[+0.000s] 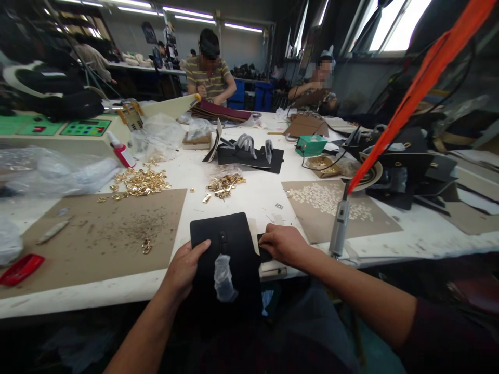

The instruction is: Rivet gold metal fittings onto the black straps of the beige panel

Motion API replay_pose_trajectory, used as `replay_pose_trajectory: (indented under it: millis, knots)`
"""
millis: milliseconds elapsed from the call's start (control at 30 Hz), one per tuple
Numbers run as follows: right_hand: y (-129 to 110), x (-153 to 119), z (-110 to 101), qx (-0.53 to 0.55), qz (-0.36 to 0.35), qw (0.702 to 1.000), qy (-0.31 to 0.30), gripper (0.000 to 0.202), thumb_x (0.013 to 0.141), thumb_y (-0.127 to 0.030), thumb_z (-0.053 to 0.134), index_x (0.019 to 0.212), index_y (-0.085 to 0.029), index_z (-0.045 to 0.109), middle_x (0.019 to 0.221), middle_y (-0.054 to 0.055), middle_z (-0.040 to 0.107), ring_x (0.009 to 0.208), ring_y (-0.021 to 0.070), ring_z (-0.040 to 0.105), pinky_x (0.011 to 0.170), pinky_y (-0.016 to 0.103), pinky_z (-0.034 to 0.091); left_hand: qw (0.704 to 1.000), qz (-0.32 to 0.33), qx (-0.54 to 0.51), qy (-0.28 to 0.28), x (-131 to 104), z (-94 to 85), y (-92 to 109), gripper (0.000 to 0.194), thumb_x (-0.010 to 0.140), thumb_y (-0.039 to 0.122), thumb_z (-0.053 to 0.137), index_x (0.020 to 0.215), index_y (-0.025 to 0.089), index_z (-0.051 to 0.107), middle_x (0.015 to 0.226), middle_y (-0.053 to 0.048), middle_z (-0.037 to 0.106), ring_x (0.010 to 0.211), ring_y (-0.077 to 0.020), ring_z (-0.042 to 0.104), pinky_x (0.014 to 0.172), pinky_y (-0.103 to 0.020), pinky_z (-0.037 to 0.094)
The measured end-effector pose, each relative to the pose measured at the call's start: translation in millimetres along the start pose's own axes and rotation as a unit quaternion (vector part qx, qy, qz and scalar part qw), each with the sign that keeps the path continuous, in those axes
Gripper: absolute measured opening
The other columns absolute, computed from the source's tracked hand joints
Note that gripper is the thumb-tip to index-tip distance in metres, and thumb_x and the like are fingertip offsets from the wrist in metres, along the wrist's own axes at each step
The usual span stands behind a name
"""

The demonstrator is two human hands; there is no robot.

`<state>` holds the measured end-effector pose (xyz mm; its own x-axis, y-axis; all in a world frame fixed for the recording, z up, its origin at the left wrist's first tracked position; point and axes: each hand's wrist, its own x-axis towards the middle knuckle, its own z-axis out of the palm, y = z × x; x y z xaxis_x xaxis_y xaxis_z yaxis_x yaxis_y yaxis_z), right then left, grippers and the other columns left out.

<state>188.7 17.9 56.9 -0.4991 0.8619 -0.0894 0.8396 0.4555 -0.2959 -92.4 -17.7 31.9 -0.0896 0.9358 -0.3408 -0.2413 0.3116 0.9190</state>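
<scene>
A black leather-like panel with rounded corners is held over the table's near edge. It bears a small strap tab and a piece wrapped in clear plastic. My left hand grips its left edge, thumb on top and fingers hidden underneath. Beyond the right edge, my right hand has its fingers pinched on a small black flap; whether this belongs to the panel cannot be made out. Ahead lie gold metal fittings in a loose pile.
Gold hooks are heaped by a brown board at left, near a red tray. Small pale pieces cover another board at right. A grey tool hangs from an orange cord. Two people work across the table.
</scene>
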Motion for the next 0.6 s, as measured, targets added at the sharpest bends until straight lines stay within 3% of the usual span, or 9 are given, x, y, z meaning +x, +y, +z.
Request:
replay_pose_trajectory:
  millis: [100, 200, 267, 333, 400, 533, 600]
  knots:
    - [7.5, -3.7, -5.7, 0.028, -0.005, 1.000, 0.007, 0.023, 0.095, -0.032, 0.062, 0.110, -0.032, 0.079, 0.107, 0.002, 0.071, 0.095, 0.0192, 0.067, 0.079, 0.028, 0.046, 1.000, -0.010, -0.018, 0.010, -16.0, 2.1, 7.0, 0.053, 0.076, 0.038, 0.083, 0.121, 0.013, 0.072, 0.106, -0.011, 0.080, 0.099, -0.0288, 0.076, 0.098, -0.040, 0.058]
    - [8.7, -13.4, -13.7, 0.136, 0.030, 0.987, 0.086, 0.029, 0.095, -0.030, 0.062, 0.122, -0.028, 0.074, 0.109, 0.002, 0.072, 0.092, 0.0160, 0.066, 0.084, 0.027, 0.049, 1.000, 0.003, -0.009, 0.023, -39.0, 1.9, 13.6, 0.055, 0.075, 0.042, 0.084, 0.120, 0.013, 0.072, 0.108, -0.011, 0.080, 0.100, -0.0293, 0.076, 0.098, -0.039, 0.058]
    - [-3.6, -22.4, -22.3, 0.234, 0.044, 0.956, 0.169, 0.028, 0.095, -0.030, 0.063, 0.119, -0.023, 0.074, 0.102, 0.003, 0.072, 0.085, 0.0144, 0.065, 0.083, 0.027, 0.050, 0.999, 0.015, 0.011, 0.034, -55.5, 3.3, 19.4, 0.059, 0.073, 0.047, 0.085, 0.120, 0.013, 0.072, 0.107, -0.011, 0.080, 0.099, -0.0309, 0.076, 0.096, -0.039, 0.059]
    - [-27.4, -32.5, -33.6, 0.299, 0.016, 0.932, 0.203, 0.026, 0.095, -0.036, 0.065, 0.115, -0.024, 0.075, 0.097, 0.002, 0.071, 0.082, 0.0139, 0.065, 0.081, 0.026, 0.050, 0.999, 0.013, 0.036, 0.034, -71.5, 8.2, 27.3, 0.066, 0.072, 0.052, 0.084, 0.124, 0.014, 0.071, 0.104, -0.011, 0.080, 0.096, -0.0336, 0.076, 0.090, -0.040, 0.061]
    - [-56.5, -42.8, -46.7, 0.322, -0.028, 0.932, 0.164, 0.036, 0.092, -0.046, 0.069, 0.122, -0.027, 0.073, 0.103, 0.002, 0.072, 0.092, 0.0160, 0.067, 0.087, 0.027, 0.051, 0.997, 0.012, 0.073, 0.026, -87.0, 16.8, 36.5, 0.070, 0.074, 0.058, 0.081, 0.128, 0.015, 0.070, 0.104, -0.010, 0.080, 0.097, -0.0363, 0.075, 0.086, -0.042, 0.063]
    - [-98.2, -61.0, -70.7, 0.333, -0.074, 0.939, 0.037, 0.088, 0.070, -0.072, 0.080, 0.143, -0.026, 0.060, 0.132, 0.008, 0.067, 0.118, 0.0297, 0.063, 0.104, 0.040, 0.048, 0.981, 0.092, 0.169, -0.006, -118.2, 37.7, 49.0, 0.070, 0.087, 0.069, 0.063, 0.136, 0.018, 0.066, 0.124, -0.012, 0.075, 0.116, -0.0373, 0.069, 0.095, -0.043, 0.060]
    - [-103.1, -67.6, -77.4, 0.369, -0.085, 0.925, 0.015, 0.087, 0.067, -0.072, 0.083, 0.140, -0.028, 0.062, 0.130, 0.006, 0.068, 0.115, 0.0299, 0.064, 0.103, 0.040, 0.049, 0.976, 0.132, 0.167, -0.039, -131.3, 46.9, 49.1, 0.072, 0.093, 0.072, 0.050, 0.140, 0.020, 0.064, 0.133, -0.013, 0.070, 0.119, -0.0370, 0.067, 0.094, -0.044, 0.061]
